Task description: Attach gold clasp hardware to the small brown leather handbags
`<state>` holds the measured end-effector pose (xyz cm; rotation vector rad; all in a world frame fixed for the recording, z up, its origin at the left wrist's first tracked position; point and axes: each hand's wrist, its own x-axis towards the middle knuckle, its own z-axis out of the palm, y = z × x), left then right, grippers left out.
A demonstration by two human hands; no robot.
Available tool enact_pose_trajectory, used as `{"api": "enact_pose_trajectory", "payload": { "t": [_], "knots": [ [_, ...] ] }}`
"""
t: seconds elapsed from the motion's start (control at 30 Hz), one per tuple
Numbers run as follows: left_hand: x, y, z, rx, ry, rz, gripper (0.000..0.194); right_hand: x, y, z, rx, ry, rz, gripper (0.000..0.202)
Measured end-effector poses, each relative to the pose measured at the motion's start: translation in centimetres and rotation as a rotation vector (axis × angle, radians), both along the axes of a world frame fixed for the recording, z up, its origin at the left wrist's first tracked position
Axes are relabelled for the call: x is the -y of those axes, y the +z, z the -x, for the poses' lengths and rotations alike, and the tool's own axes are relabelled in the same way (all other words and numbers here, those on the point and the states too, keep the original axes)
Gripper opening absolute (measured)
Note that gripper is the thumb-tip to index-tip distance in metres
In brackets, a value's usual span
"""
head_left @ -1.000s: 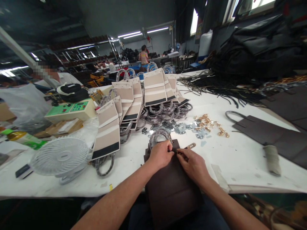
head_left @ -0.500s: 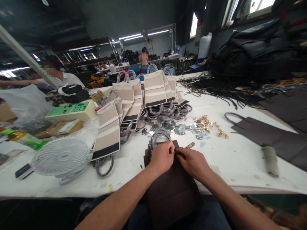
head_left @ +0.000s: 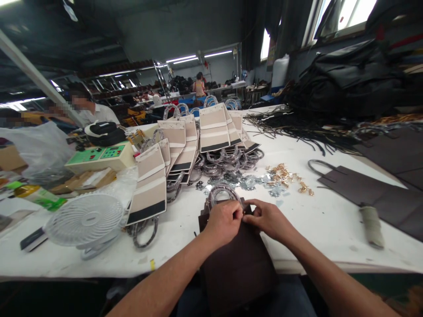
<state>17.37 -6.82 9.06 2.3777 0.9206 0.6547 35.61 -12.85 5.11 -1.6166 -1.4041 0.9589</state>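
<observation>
A dark brown bag point(head_left: 236, 259) hangs over the near edge of the white table point(head_left: 317, 220), its top lying on the tabletop and its lower part drooping toward the person's lap. At the bag's top edge the left hand point(head_left: 224, 221) and right hand point(head_left: 269, 218) meet, fingertips pressed together in a pinch on something small at the rim; what it is cannot be made out. The wrapped handle point(head_left: 222, 193) arcs up just beyond the knuckles. With so much of the bag off the table, its weight could drag it down and pull the rim out of the pinch. Beyond the handle lies loose hardware point(head_left: 284, 176); a sweeping wrist could scatter it. Left of the bag, beige bags point(head_left: 150, 187) lean in a fan that a nudge might topple.
</observation>
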Motion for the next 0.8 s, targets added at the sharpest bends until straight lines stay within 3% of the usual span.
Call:
{"api": "enact_pose_trajectory", "payload": {
  "t": [0.1,0.23,0.37,0.53,0.63,0.8],
  "knots": [
    [-0.9,0.3,0.3,-0.041,-0.017,0.052,0.022,-0.4,0.0,-0.8,0.088,0.037,0.013,0.029],
    [-2.4,0.2,0.3,-0.13,-0.053,0.041,0.01,-1.1,-0.7,-0.5,0.245,-0.081,-0.045,0.028],
    [-2.0,-0.8,1.0,-0.172,0.04,-0.144,0.016,-1.4,-1.9,-0.9,0.239,-0.169,-0.066,0.037],
    [1.2,-3.6,4.1,-0.013,0.064,-0.47,0.027,-2.3,-4.0,-6.1,0.309,-0.334,-0.116,0.037],
    [2.8,-5.9,5.9,0.026,0.0,-0.604,0.026,-3.8,-4.9,-10.3,0.434,-0.439,-0.123,0.03],
    [2.3,-9.5,7.3,0.029,-0.066,-0.752,0.027,-7.7,-5.0,-15.0,0.634,-0.497,-0.094,0.03]
  ]
}}
